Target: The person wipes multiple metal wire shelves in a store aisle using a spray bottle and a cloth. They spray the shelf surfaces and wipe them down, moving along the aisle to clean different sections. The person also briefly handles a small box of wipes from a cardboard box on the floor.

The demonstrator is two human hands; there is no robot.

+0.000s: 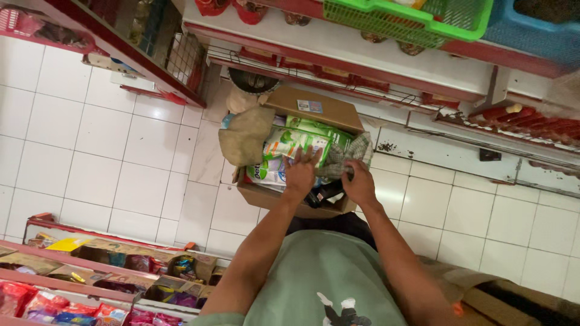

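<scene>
An open cardboard box (314, 107) stands on the white tiled floor, filled with green and white packets (290, 145). My left hand (302, 172) rests on the packets with its fingers spread. My right hand (357, 181) grips a checked grey cloth (347, 156) at the box's right side. A tan cloth (244, 137) drapes over the box's left flap. A dark object lies in the box between my hands, partly hidden.
Red-edged shelves (386, 54) with a green basket (417, 18) and a blue basket (531, 30) stand behind the box. A low shelf with snack packets (90, 284) is at the lower left. More cardboard (501, 296) lies at the lower right.
</scene>
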